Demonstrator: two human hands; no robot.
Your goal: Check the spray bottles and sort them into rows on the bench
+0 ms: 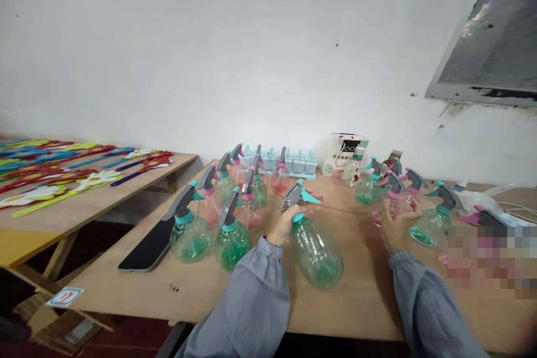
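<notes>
My left hand (289, 221) is closed around the neck of a green spray bottle (319, 254), which leans with its grey and teal trigger head up past my fingers. My right hand (400, 226) is at a pink spray bottle (394, 190), thumb and fingers curled about its near side; part of the body is hidden behind the hand. Another pink spray bottle (415, 182) stands just behind it. Right of that hand is a green spray bottle (430, 226). On the left stands a group of green and pink spray bottles (232, 243).
A black phone (146, 246) lies at the table's left edge. Along the wall are a light-blue mould set (300, 165), a printed box (335, 154) and a small clear bottle (356, 165). Colourful hand-shaped clappers (100, 179) cover the neighbouring table. A pixelated patch hides the right edge.
</notes>
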